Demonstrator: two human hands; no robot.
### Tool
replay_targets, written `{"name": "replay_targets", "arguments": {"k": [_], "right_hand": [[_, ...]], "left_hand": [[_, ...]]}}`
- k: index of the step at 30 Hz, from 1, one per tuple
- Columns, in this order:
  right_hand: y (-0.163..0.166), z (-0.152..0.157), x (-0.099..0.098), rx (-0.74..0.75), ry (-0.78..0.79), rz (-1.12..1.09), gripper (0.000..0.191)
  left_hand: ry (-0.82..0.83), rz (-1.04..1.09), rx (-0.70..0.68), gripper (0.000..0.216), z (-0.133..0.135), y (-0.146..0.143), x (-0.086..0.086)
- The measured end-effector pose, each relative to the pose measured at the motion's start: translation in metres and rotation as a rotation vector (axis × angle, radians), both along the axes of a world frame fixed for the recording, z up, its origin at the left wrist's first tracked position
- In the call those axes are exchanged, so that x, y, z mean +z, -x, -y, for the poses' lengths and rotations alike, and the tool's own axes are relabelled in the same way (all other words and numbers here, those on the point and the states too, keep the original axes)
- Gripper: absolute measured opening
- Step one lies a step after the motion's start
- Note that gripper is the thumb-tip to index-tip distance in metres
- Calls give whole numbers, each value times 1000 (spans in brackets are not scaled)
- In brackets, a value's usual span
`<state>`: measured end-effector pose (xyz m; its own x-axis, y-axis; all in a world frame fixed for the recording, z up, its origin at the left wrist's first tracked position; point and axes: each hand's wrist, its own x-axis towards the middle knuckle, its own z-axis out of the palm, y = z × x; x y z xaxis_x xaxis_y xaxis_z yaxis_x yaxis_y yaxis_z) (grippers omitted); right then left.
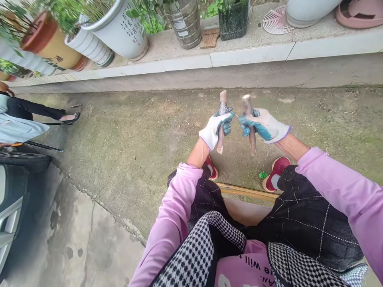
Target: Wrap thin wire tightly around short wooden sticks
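Observation:
Both hands wear white work gloves with blue coated palms. My left hand [220, 124] is closed round a short wooden stick [223, 97], held nearly upright. Thin wire or cord [223, 109] is wound round that stick just above my fingers. A strand of it runs across the small gap to my right hand [260, 124]. That hand is wrapped round a second wooden stick [247, 104], tilted slightly, its lower end sticking out below the glove. The two sticks are apart, side by side over the concrete.
Potted plants such as a white pot [119, 30] line a tiled ledge [185, 61] ahead. A seated person's leg [38, 107] and a car wheel [24, 159] are at left. A green scrap [263, 174] lies by my right shoe [277, 172].

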<state>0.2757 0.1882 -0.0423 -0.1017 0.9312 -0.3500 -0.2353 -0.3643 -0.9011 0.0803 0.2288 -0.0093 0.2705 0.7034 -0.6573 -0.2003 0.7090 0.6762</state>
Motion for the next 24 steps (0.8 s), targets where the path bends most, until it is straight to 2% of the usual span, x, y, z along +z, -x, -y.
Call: {"name": "replay_targets", "arguments": {"k": [3,7,9,11,15,18,21,24], "right_hand": [[-5,-2,-4,-46,29,-18,66],[-2,-4,-16,-55,45,-27,65],[0,-6,-22,-65,47,-35,64],[0,-9,-28,-101,53,-5,60],[-11,-18,-39,-192,59,285,41],[-20,-24,-43,-250,25,520,37],[-17,-25,-41,-265,-51,418,34],[-2,-20,-30,-182,-110,233,29]], "left_hand": [[34,99,7,20,-5,3,4],[35,47,67,43,-11,-1,-2],[-33,-20,115,50,-13,-1,-6],[-164,-110,134,46,-14,3,-8],[-362,-308,43,28,-14,9,-15],[-443,-375,-26,30,-12,6,-23],[-490,-395,-88,30,-7,1,-28],[-463,-390,-117,28,-3,-2,-26]]}}
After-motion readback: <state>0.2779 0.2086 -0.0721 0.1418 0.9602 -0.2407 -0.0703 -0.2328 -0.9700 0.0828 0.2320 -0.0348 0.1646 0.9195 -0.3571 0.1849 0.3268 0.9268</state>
